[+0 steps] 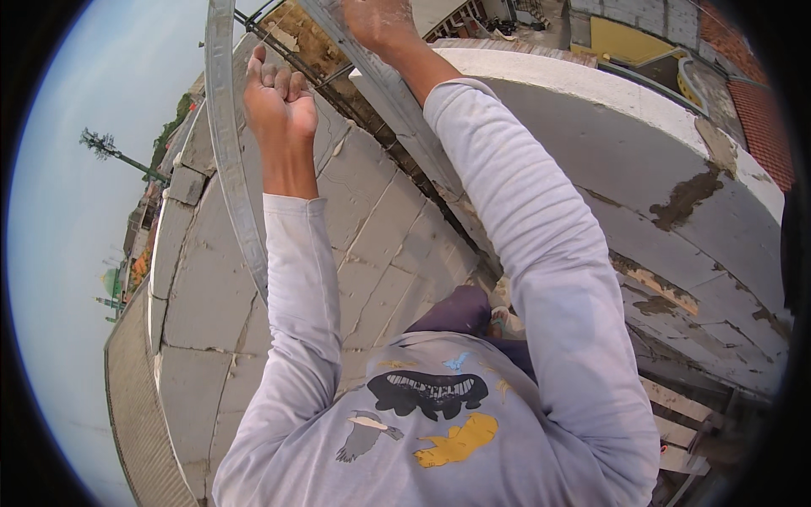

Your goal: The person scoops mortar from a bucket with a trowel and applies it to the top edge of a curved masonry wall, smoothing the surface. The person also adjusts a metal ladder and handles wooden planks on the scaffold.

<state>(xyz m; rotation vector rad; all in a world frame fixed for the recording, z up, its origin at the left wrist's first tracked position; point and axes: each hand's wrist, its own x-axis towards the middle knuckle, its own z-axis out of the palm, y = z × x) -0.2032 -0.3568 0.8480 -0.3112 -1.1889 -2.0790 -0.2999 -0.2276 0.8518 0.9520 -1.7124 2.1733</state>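
My left hand (281,100) is raised beside a long light-grey metal profile (221,110), its dusty fingers curled toward the palm and one finger pointing up. Whether anything is pinched in those fingers is hidden. Further right, my right hand (378,24) reaches to the top edge of the picture, over a second grey metal length (365,63). Its fingers are cut off or turned away, so its grip does not show. Between the hands, thin dark rods (269,38) cross a narrow gap beside the block wall.
A grey block wall (372,211) with mortar joints stands in front of me. At right is another block wall (591,135) with a white top and brown mortar patches. Wooden planks (676,401) lie low at right. Red roof tiles (760,127) show beyond.
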